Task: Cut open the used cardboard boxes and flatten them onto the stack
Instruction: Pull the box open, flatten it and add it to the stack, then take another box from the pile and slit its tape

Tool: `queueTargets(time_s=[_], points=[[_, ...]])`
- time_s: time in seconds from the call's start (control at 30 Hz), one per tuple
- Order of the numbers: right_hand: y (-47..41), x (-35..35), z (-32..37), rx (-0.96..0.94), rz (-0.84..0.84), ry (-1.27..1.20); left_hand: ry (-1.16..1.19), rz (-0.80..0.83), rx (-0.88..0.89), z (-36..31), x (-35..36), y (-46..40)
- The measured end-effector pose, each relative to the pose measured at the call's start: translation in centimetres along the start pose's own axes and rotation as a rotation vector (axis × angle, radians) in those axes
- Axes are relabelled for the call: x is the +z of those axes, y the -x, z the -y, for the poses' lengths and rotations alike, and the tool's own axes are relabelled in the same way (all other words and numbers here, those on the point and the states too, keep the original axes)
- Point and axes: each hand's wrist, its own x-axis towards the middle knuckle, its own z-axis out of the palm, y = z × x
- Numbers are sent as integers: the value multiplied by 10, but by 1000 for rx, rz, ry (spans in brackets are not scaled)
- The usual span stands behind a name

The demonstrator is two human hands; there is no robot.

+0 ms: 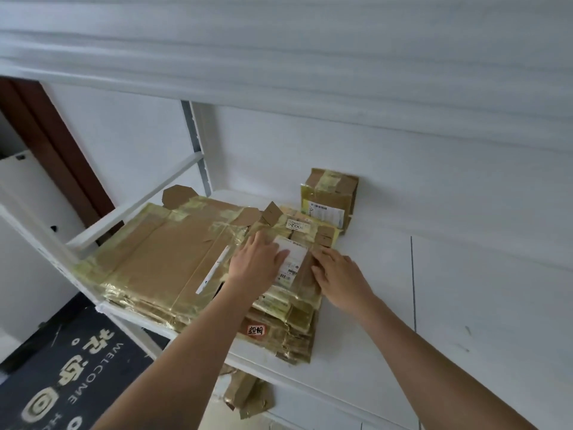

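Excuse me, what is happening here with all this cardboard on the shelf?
A person is flattening used boxes. The left hand and right hand press a flattened box with a white label down onto a stack of flat cardboard on a white shelf. One taped box, not yet flattened, stands behind against the wall. No cutting tool is visible.

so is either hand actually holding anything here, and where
Nothing is gripped: the left hand and right hand press flat on the top flattened box, beside its white label.
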Motion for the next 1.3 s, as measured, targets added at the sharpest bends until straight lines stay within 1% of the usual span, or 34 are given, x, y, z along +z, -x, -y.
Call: queueTargets(time_s=[0.07, 0.13, 0.23, 0.3, 0.43, 0.53, 0.63, 0.77, 0.83, 1.0, 1.1, 1.17, 1.3], points=[[0, -8, 1, -5, -68, -20, -18, -44, 28, -1, -6, -1], [1, -18, 3, -12, -178, -21, -64, -116, 51, -4, -13, -3], [7, -33, 1, -17, -336, 66, -192, -231, 129, -14, -24, -2], [16, -44, -3, -2, -397, 106, -218, -268, 203, -27, -31, 1], [46, -63, -24, 44, -460, 143, -197, -219, 299, -70, -39, 9], [75, -76, -54, 97, -465, 136, -184, -171, 347, -113, -35, 14], [110, -87, -98, 154, -481, 123, -210, -150, 387, -167, -23, 21], [166, -98, -176, 262, -469, 101, -253, -147, 438, -256, 4, 31], [199, -103, -225, 315, -447, 106, -243, -141, 444, -311, 22, 37], [285, -118, -368, 466, -361, 144, -180, -62, 469, -460, 71, 58], [305, -131, -433, 526, -296, 183, -136, -49, 432, -512, 87, 59], [309, -136, -468, 523, -277, 233, -124, -60, 406, -536, 95, 61], [290, -135, -519, 483, -233, 320, -161, -85, 387, -558, 108, 55]])
